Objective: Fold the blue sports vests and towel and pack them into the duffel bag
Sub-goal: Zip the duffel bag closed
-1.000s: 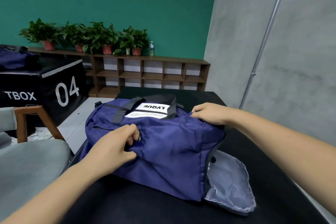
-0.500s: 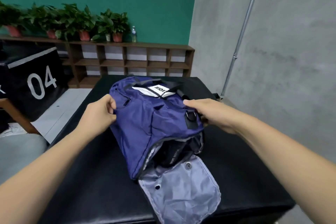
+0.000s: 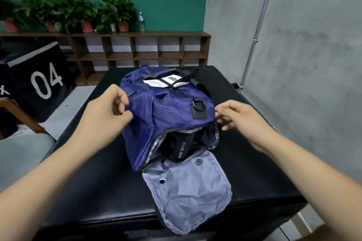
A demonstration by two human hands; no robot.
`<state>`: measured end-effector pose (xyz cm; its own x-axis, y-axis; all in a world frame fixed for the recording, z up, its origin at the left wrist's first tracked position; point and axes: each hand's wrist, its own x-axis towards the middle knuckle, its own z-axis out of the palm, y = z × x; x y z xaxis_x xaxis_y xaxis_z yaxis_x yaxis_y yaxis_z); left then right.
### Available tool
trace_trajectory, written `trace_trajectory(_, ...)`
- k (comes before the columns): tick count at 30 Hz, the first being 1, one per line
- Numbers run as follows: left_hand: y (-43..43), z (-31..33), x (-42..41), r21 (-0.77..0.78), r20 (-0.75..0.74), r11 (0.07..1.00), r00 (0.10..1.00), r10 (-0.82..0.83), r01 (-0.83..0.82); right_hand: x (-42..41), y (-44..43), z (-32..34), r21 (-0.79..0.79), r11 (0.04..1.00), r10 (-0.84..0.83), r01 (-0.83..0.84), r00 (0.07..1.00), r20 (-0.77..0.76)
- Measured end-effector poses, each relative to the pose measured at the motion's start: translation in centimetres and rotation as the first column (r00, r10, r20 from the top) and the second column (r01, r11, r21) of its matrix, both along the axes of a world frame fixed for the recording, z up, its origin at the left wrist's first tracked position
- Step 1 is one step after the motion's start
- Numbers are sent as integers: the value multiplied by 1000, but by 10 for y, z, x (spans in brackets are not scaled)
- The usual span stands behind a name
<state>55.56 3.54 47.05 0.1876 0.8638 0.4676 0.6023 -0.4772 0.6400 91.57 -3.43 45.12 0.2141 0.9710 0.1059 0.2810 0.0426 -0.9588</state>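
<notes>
A navy duffel bag (image 3: 166, 115) of thin, creased nylon lies on a black padded table (image 3: 94, 191) with a smooth, slightly glossy cover. The bag's end faces the viewer. That end compartment is open, and its rounded flap (image 3: 188, 191), lined in pale grey crinkled fabric with a small round vent, lies flat on the table toward the near edge. Inside the opening sits a matte black cylinder printed "SPORT BOTTLE" (image 3: 181, 149), tilted with its base toward the viewer.

On top of the bag are black webbing straps, a white rectangular label (image 3: 166, 82) and a black D-ring (image 3: 198, 104) on a dark tab.

The person's left hand (image 3: 109, 111) is at the bag's left side, fingers curled and thumb tip against the fabric – whether it pinches the cloth cannot be told. The right hand (image 3: 241, 119) is at the bag's right side beside the opening, fingers loosely extended and spread, tips touching the rim without closing round it. Both forearms are bare.

Behind the table stands a low brown wooden shelf unit (image 3: 137, 51) of square cubbies, with leafy potted plants (image 3: 109, 11) in reddish pots and a clear bottle (image 3: 141, 22) on top, against a teal wall. To the left is a black box (image 3: 39, 76) marked "04" in white. To the right is a rough grey concrete wall with a thin metal pipe (image 3: 258, 31) running up it.
</notes>
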Motion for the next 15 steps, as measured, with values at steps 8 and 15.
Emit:
trace_trajectory(8,-92,-11,50,116,-235,943,931,-280,312,10,-10,-34,-179,984,18,5,992,125)
trace_trajectory(15,-122,-52,76,91,-461,840,770,-441,536,10,-24,-45,-297,953,118,-51,970,213)
